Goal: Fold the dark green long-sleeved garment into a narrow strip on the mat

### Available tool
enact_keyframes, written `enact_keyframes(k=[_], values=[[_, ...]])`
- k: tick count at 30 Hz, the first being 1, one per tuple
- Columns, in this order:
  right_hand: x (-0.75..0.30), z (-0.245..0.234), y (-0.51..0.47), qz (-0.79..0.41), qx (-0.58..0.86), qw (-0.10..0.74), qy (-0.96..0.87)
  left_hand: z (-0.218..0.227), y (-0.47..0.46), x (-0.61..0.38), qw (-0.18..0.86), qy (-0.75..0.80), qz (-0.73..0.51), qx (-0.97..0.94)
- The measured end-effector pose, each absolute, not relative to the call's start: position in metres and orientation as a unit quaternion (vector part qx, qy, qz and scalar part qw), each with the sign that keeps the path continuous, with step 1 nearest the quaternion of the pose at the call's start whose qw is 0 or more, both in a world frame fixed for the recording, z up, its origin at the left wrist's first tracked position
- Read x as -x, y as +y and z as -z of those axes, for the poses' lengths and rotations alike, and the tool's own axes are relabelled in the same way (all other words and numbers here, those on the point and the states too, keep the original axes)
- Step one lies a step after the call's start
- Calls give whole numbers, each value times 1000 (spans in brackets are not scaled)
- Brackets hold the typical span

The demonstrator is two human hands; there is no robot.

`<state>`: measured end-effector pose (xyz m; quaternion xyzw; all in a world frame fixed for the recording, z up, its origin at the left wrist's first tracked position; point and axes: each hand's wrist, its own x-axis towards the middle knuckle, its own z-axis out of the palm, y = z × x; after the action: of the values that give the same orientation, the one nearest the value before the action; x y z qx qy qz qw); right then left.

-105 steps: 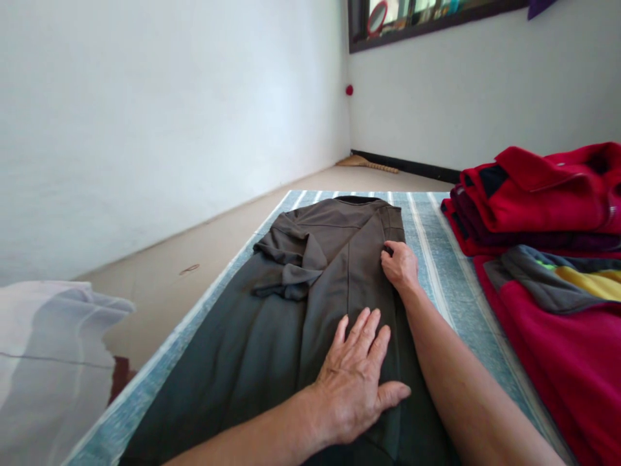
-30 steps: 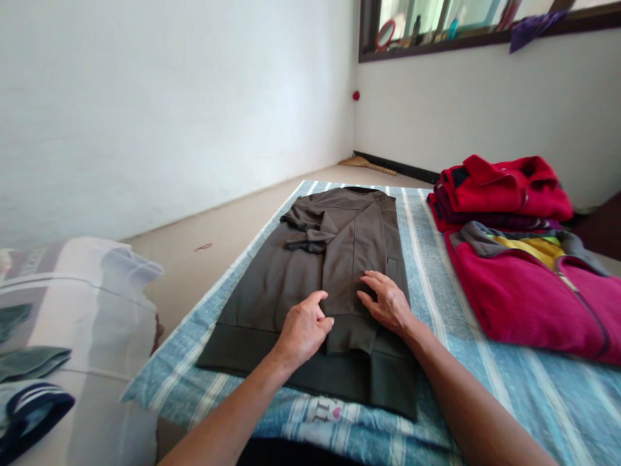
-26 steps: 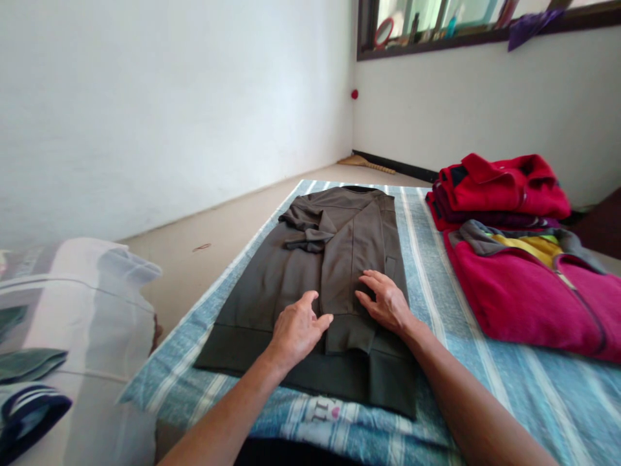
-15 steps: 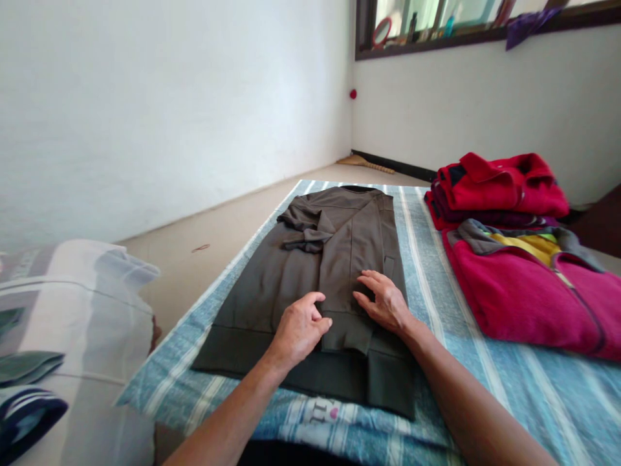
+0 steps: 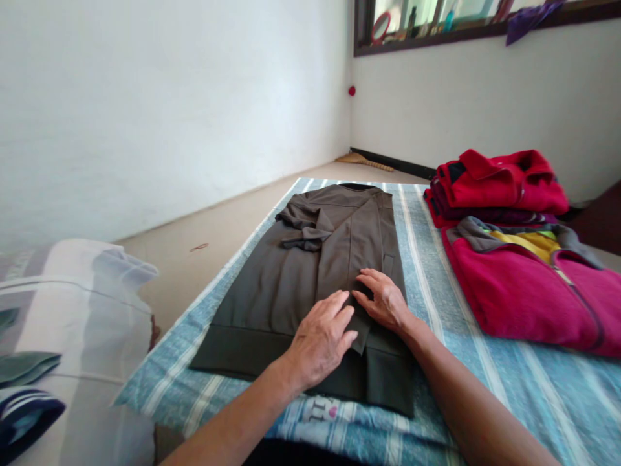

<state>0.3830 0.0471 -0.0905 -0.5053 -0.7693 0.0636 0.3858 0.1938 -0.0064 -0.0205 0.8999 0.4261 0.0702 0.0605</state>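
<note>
Pale floor [image 5: 228, 226] meets white walls [image 5: 174, 116] past the left and far edges of the striped cloth [image 5: 424, 272], a bright window [image 5: 478, 10] above.

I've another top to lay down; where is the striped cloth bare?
Between the dark jacket and the pink jacket, a strip of striped cloth is bare, widening at the near right, beside the right forearm. A thinner strip borders the dark jacket's left edge. Crowded: the far right, with folded clothes stacked behind the pink jacket.

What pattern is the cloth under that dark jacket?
The cloth is blue with white stripes; the head view shows it.
</note>
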Motion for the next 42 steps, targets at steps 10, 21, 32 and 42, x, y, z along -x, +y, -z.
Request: enact_keyframes(k=[10,21,32,42], values=[[-382,92,48,-58,507,374,-774,48,-10,-191,69,393,-13,-917],[-381,94,49,-49,515,353,-780,45,-37,-190,64,354,-23,-933],[-378,96,49,-32,518,341,-784,43,-39,-190,121,376,8,-919],[-377,96,49,-32,516,341,-785,47,-41,-189,115,377,0,-919]])
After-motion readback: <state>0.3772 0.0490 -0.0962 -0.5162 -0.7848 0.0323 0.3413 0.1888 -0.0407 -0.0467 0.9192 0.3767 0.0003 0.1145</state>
